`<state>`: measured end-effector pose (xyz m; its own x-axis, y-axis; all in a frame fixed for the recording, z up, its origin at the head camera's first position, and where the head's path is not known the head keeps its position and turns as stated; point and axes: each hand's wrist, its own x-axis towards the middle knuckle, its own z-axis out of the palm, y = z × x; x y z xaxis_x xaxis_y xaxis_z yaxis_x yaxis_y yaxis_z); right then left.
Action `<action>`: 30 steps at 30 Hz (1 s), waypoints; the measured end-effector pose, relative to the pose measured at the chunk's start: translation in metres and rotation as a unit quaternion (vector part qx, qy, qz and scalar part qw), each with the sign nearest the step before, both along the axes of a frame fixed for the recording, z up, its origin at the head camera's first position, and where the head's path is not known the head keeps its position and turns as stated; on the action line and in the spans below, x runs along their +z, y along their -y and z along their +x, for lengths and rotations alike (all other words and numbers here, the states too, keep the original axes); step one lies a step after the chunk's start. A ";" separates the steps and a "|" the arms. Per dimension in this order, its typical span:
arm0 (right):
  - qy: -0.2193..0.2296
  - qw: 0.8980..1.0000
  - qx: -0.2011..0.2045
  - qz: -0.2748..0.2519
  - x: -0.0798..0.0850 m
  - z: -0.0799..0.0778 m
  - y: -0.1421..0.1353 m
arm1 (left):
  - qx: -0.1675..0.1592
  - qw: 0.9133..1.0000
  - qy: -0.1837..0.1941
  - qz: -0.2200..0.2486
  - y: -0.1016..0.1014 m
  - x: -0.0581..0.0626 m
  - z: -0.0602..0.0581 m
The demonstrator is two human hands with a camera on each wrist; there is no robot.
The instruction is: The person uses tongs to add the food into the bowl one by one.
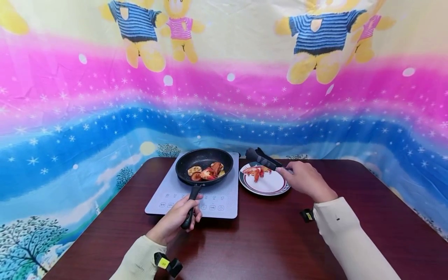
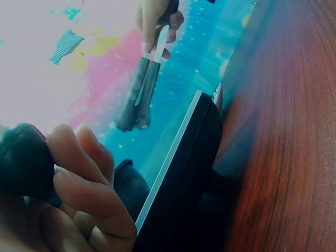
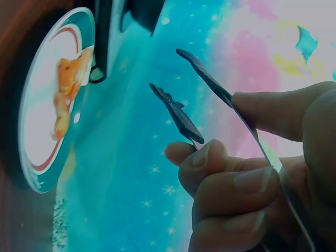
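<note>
My left hand [image 1: 182, 214] grips the black handle [image 1: 190, 214] of a frying pan [image 1: 204, 153] standing on a white induction cooker [image 1: 227, 194]. Red and browned food pieces [image 1: 207, 174] lie in the pan. With my right hand [image 1: 308, 179] I hold a pair of tongs [image 1: 264, 158] with black tips, raised over a white plate [image 1: 271, 188]. In the right wrist view the tong arms stand apart with nothing between their tips [image 3: 173, 107]. Several reddish-orange pieces [image 1: 257, 172] rest on the plate, toward its far left side.
Plate and cooker stand side by side on a dark reddish-brown table [image 1: 266, 241]. A printed cloth backdrop [image 1: 224, 101] with bears and snowflakes rises around the table's back and sides. Black straps with yellow labels [image 1: 163, 263] sit at both wrists.
</note>
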<state>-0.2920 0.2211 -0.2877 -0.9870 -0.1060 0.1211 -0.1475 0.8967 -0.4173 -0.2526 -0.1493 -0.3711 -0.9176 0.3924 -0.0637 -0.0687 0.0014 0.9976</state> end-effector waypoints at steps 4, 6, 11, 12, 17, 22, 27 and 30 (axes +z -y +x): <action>-0.001 1.000 -0.012 0.021 -0.006 -0.005 -0.002 | 0.003 1.000 -0.001 -0.001 0.000 -0.001 0.000; -0.002 0.999 -0.017 0.030 -0.008 -0.008 -0.003 | 0.005 1.000 -0.002 -0.004 0.000 -0.002 0.000; 0.014 0.999 -0.034 0.034 -0.015 -0.014 -0.005 | 0.007 1.000 -0.005 -0.008 -0.001 -0.002 0.000; 0.020 0.999 -0.036 0.033 -0.016 -0.014 -0.006 | 0.007 1.000 -0.005 -0.008 -0.001 -0.002 0.000; 0.034 0.997 -0.051 0.037 -0.023 -0.020 -0.008 | 0.006 1.000 -0.005 -0.009 -0.001 -0.001 0.001; 0.032 0.996 -0.056 0.054 -0.030 -0.024 -0.006 | 0.004 1.000 -0.005 -0.009 -0.001 -0.001 0.001; 0.029 0.996 -0.060 0.065 -0.039 -0.026 -0.004 | 0.002 1.000 -0.010 -0.008 -0.001 0.000 0.001; 0.032 0.994 -0.068 0.073 -0.043 -0.028 -0.001 | 0.002 1.000 -0.011 -0.010 -0.001 0.000 0.001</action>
<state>-0.3196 0.2226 -0.3306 -0.9985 0.0173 0.0516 0.0019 0.9585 -0.2852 -0.2516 -0.1484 -0.3710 -0.9202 0.3881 -0.0517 -0.0474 0.0209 0.9987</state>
